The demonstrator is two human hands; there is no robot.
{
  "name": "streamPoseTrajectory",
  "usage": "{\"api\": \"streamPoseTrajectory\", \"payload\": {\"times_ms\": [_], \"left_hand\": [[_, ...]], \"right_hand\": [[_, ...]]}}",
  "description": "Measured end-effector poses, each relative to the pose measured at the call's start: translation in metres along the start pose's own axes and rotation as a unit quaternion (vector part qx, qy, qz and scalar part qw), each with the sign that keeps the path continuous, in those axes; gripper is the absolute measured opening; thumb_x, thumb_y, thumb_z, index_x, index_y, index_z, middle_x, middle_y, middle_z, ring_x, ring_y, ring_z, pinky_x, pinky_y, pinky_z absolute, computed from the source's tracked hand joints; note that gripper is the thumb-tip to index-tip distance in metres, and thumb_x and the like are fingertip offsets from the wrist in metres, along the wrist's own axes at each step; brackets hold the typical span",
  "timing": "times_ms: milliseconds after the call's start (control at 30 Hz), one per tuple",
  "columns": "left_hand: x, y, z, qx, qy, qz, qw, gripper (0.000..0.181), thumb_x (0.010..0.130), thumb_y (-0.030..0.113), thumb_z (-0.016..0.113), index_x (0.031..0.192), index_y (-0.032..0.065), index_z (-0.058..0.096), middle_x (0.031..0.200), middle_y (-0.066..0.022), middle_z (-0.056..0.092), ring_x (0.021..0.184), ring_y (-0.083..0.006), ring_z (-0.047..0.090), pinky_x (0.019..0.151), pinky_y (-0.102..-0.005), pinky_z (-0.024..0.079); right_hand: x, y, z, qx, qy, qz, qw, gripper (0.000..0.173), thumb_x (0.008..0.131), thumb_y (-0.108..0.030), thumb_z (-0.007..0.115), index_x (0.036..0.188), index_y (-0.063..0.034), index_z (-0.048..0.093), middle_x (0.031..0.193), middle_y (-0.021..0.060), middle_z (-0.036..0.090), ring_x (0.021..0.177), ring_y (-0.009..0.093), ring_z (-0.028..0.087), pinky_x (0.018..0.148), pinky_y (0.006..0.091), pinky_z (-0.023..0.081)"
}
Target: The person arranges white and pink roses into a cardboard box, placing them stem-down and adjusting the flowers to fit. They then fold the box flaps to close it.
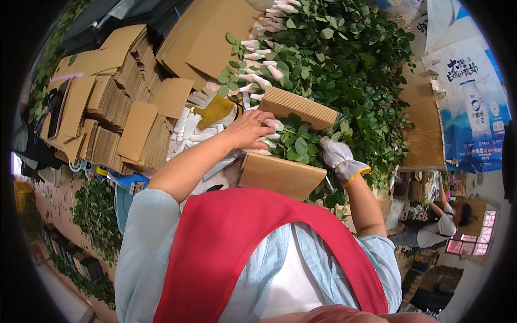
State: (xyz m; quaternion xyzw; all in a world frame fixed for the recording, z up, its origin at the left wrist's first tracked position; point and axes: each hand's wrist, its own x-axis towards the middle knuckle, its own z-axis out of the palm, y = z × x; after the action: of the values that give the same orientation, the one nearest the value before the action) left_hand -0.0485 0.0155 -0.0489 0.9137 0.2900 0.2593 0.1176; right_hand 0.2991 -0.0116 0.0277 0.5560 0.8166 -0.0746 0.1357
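Observation:
My bare left hand (249, 128), with a ring on one finger, has its fingers around a flower bud in a white net sleeve (274, 124). More netted buds (264, 149) lie just under it. On the other side of the leaves, my right hand (337, 155) wears a pale work glove with a yellow cuff and closes on the leafy stems (301, 143); its fingertips are partly hidden by foliage. The stems lie between a corrugated cardboard panel (299, 107) on the far side and a smooth folded cardboard panel (282, 173) close to my red apron (242, 226).
A heap of leafy stems with netted buds (258, 80) covers the far side. Cardboard stacks (137, 137) stand at left, beside a yellow-and-white glove (216, 109) and loose white net sleeves (188, 125). A printed sheet (472, 101) hangs at right. Another person (436, 230) works farther off.

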Motion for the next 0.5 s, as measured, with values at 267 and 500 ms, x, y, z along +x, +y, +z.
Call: {"api": "streamPoseTrajectory", "payload": {"times_ms": [267,500], "left_hand": [[0.015,-0.016,0.002,-0.109,-0.079,-0.002,0.991,0.054,0.067,0.035,0.083,0.115,0.0164,0.065,0.139,-0.0113,0.050,0.117,-0.0352,0.051,0.099,-0.0443,0.043],[0.004,-0.019,0.012,-0.133,-0.047,-0.015,0.990,0.054,0.065,0.034,0.083,0.114,0.0193,0.066,0.138,-0.0101,0.051,0.114,-0.0348,0.050,0.098,-0.0453,0.042]], "right_hand": [[-0.007,-0.063,-0.056,-0.051,0.043,0.128,0.989,0.029,0.096,-0.027,0.041,0.097,-0.0079,0.063,0.095,0.0154,0.071,0.083,0.033,0.069,0.071,0.0456,0.055],[0.021,-0.067,-0.117,0.218,0.059,-0.301,0.927,0.032,0.078,-0.016,0.066,0.109,-0.0085,0.066,0.107,0.0124,0.067,0.095,0.033,0.066,0.081,0.0409,0.054]]}}
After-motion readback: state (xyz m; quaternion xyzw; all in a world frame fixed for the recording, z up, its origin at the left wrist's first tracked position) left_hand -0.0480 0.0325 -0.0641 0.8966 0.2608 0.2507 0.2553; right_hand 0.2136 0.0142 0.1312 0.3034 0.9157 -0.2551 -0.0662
